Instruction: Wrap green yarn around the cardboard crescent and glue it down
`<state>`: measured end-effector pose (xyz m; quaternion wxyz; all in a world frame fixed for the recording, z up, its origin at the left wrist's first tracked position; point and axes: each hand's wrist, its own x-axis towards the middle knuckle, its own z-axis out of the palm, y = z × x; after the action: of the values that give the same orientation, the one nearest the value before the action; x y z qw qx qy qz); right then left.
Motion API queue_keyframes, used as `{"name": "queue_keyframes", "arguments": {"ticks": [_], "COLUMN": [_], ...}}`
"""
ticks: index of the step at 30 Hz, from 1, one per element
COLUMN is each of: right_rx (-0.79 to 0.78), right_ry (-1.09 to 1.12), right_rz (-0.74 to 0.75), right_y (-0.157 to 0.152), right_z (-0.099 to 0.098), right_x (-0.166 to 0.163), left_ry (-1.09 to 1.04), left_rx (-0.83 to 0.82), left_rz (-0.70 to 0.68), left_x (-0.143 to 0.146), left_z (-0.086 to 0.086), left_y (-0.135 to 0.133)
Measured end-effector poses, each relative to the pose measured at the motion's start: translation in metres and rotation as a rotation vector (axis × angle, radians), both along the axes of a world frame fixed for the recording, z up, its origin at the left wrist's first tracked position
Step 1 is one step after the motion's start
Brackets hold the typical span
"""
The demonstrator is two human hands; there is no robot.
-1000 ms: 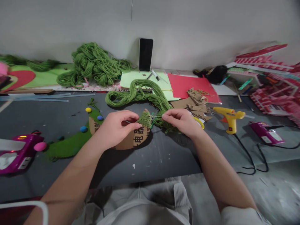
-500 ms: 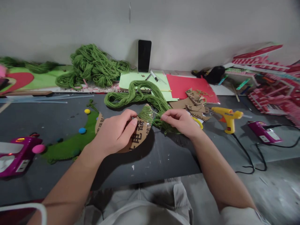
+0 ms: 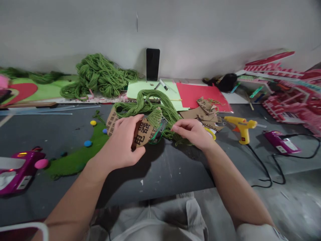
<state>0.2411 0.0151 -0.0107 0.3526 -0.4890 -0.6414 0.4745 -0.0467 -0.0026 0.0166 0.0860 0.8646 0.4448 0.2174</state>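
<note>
gripping printed cardboard with tip wrapped in green yarn, using left hand, well left of yellow glue gun, pinching narrowly with right hand, nearer that gun, cannot tell around what

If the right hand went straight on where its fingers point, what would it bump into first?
Probably the yarn-wound end of the cardboard piece in the left hand. The green yarn lies near that line too, and depth is unclear, so the right hand might brush it first.
</note>
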Motion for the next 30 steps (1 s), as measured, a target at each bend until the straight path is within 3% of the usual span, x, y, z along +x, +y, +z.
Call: {"name": "queue_keyframes", "arguments": {"ticks": [5, 12, 14, 19, 22, 26, 30], "right_rx": [-0.004, 0.015, 0.021, 0.036, 0.065, 0.118, 0.242], "right_ry": [0.056, 0.128, 0.165, 0.207, 0.229, 0.185, 0.024], "right_rz": [0.015, 0.068, 0.077, 0.162, 0.216, 0.217, 0.086], "right_y": [-0.001, -0.01, -0.012, -0.011, -0.008, -0.002, 0.001], "right_z": [0.002, 0.01, 0.01, 0.008, 0.011, 0.024, 0.045], "right_x": [-0.002, -0.013, -0.016, -0.02, -0.017, -0.013, -0.009], "left_ry": [-0.07, -0.307, -0.383, -0.504, -0.564, -0.518, -0.249], "left_rx": [0.105, 0.326, 0.335, 0.079, 0.014, 0.05, 0.24], "left_rz": [-0.005, 0.138, 0.099, -0.049, -0.149, -0.296, -0.367], "left_x": [-0.005, -0.003, 0.001, 0.005, 0.0, -0.005, -0.006], "left_z": [-0.008, -0.018, -0.013, 0.0, 0.006, 0.018, 0.024], "left_y": [0.008, 0.006, 0.004, -0.003, -0.003, 0.003, 0.007]}}
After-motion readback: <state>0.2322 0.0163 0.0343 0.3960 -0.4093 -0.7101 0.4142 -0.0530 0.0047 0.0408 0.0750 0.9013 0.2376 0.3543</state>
